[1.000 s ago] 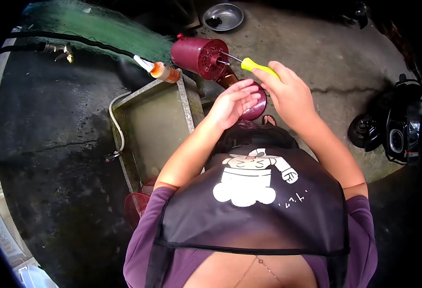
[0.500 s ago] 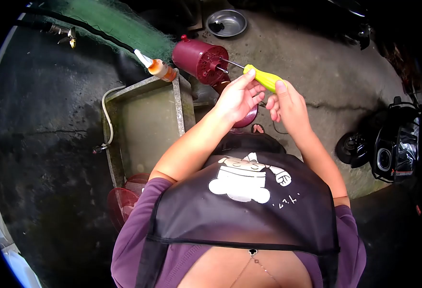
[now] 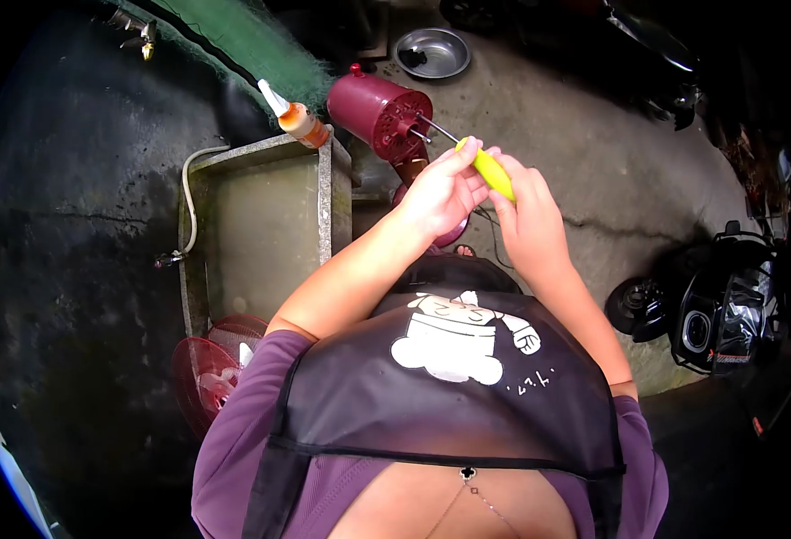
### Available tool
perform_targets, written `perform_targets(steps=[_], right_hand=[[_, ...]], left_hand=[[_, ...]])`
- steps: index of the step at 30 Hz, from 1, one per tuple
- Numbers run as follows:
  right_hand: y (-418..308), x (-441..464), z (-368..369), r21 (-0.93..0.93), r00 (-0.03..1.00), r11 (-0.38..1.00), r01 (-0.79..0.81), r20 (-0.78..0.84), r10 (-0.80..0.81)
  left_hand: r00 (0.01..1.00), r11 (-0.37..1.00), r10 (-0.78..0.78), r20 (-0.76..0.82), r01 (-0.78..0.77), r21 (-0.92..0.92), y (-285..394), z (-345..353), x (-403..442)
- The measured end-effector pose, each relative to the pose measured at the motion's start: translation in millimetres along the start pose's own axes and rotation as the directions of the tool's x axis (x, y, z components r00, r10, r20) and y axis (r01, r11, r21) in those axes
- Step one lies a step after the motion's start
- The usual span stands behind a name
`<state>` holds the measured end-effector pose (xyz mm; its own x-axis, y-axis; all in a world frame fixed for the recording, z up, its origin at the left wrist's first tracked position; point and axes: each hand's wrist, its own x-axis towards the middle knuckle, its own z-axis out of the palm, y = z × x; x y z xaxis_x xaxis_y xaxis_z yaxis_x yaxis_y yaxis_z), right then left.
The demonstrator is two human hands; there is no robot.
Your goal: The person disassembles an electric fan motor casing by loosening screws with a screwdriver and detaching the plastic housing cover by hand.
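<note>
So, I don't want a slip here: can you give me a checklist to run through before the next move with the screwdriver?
1. Right hand on the screwdriver: ok, it holds the rear of the handle.
2. Left hand guiding it: ok, its thumb is on the front of the handle.
3. Shaft reaching the red motor housing: ok, it meets the vented face.
4. Tip seated in a screw: cannot tell, too small to see.
5. Housing steadied by a hand: not ok, both hands are at the screwdriver.
6. Bottle out of the way: ok, at the basin's corner, apart from the screwdriver.
</note>
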<state>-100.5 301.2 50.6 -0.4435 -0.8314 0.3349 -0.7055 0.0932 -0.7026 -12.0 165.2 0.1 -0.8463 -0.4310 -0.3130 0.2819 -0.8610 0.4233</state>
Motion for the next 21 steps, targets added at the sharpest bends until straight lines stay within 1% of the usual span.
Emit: perform_targets(steps=[1,2,3,4,5,6,7,8,9,10,11,12,13,14,15,16,17,19,20,21], right_hand=[[2.1,-0.2,0.8,-0.001,1.000,1.000,0.008,0.005,-0.008],[4.1,-0.4,1.2,-0.053,0.996,0.994,0.091,-0.009,-0.092],[5.1,1.5,1.1,-0.106,0.984,0.979,0.171,-0.020,-0.174],[0.5,3.4,-1.4,-0.107,0.983,0.978,0.179,-0.012,-0.181],[-7.6,3.8,-6.3,0.002,0.994,0.996,-0.091,0.068,0.091],[-10.9,4.7,-9.3,0.084,0.921,0.927,-0.366,0.176,0.348],[-8.3,4.8,-8.9,0.080,0.920,0.927,-0.366,0.182,0.347],[-3.6,4.3,-7.1,0.042,0.938,0.949,-0.313,0.169,0.302],[1.2,4.2,-4.2,0.003,0.954,0.966,-0.259,0.157,0.255],[7.3,5.0,-0.1,0.002,0.954,0.967,-0.256,0.160,0.253],[14.7,6.0,4.6,-0.087,0.994,0.996,0.010,0.108,0.000],[20.1,5.8,7.8,-0.184,0.963,0.945,0.270,0.079,-0.259],[22.3,4.6,8.9,-0.120,0.969,0.962,0.245,0.068,-0.238],[12.9,6.6,3.9,-0.120,0.967,0.961,0.250,0.073,-0.243],[-3.6,9.5,-5.3,-0.066,0.982,0.995,-0.074,0.170,0.084],[-6.6,10.7,-8.0,-0.049,0.943,0.970,-0.238,0.229,0.243],[-9.6,11.8,-10.6,-0.052,0.875,0.917,-0.397,0.281,0.394],[-0.8,10.2,-8.1,-0.104,0.914,0.947,-0.303,0.249,0.320],[5.9,10.2,-5.1,-0.105,0.914,0.947,-0.304,0.249,0.321],[14.4,10.9,-1.2,-0.155,0.989,0.988,-0.010,0.145,0.032]], left_hand=[[0.998,0.999,-0.019,0.061,0.021,-0.024,-3.3,-9.0,3.8],[0.992,0.998,-0.036,0.122,0.042,-0.047,-3.3,-7.4,3.0],[0.993,0.999,0.008,0.120,-0.003,-0.045,-3.6,-5.6,2.3],[0.993,0.999,0.017,0.121,-0.010,-0.052,-3.0,-4.0,1.6],[0.998,0.999,0.033,0.062,-0.030,-0.045,-2.0,0.0,0.2],[0.999,0.998,0.047,0.001,-0.047,-0.037,-2.0,3.0,-0.2],[0.998,0.995,0.068,0.017,-0.067,-0.073,-3.8,5.4,-0.1],[0.997,0.995,0.071,0.015,-0.070,-0.076,-5.0,4.9,-0.3],[0.999,0.995,0.041,0.000,-0.040,-0.093,-4.6,2.9,-1.1],[1.000,0.994,0.010,-0.015,-0.011,-0.111,-4.5,0.9,-1.5],[1.000,0.994,0.015,0.005,-0.014,-0.106,-5.2,-0.9,-0.5],[1.000,0.994,0.019,0.005,-0.018,-0.109,-7.0,-3.5,0.8],[0.999,0.996,0.044,-0.009,-0.045,-0.078,-7.9,-6.3,3.4],[0.997,0.996,0.069,-0.023,-0.070,-0.047,-6.4,-8.3,5.8],[0.997,0.996,0.073,-0.024,-0.074,-0.051,-5.1,-4.9,5.3],[0.996,0.993,0.083,-0.031,-0.085,-0.082,-6.9,0.1,3.3],[0.995,0.989,0.091,-0.039,-0.095,-0.114,-8.6,3.8,2.2],[0.996,0.988,0.086,-0.018,-0.088,-0.130,-7.7,4.6,3.1],[0.997,0.987,0.080,0.007,-0.078,-0.142,-6.6,3.6,2.6],[0.997,0.987,0.079,0.006,-0.077,-0.142,-6.1,-0.4,3.1]])
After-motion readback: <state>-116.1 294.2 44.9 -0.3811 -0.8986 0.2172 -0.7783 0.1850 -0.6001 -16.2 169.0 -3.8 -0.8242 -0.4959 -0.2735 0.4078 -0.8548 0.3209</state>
